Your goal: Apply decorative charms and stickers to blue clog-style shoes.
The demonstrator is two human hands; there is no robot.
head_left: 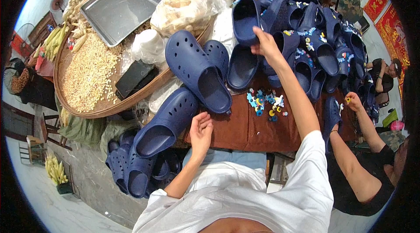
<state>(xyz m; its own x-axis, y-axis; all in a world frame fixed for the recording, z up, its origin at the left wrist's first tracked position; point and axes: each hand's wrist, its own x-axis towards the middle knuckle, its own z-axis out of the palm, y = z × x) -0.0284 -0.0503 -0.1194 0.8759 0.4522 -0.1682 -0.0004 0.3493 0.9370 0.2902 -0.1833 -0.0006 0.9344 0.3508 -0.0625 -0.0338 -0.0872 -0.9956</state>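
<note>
My right hand [267,48] reaches out over the table and grips the edge of a navy clog [246,16], its opening facing me. Just below that clog, another navy clog [243,66] leans with its inside showing. My left hand [201,133] is at the table's near edge, palm up, fingers loosely spread, holding nothing. Next to it lie two plain navy clogs with round holes, a larger-looking upper clog [192,62] and a lower clog [168,117]. Small colourful shoe charms [267,103] lie in a loose pile on the brown tabletop [234,130].
Navy clogs with charms [326,55] are heaped at the right. A round woven tray [72,101] at the left bears corn kernels, a black phone [138,79] and a metal tray [120,12]. A co-worker's hand [353,101] pinches a yellow charm; their other hand holds a clog [332,117].
</note>
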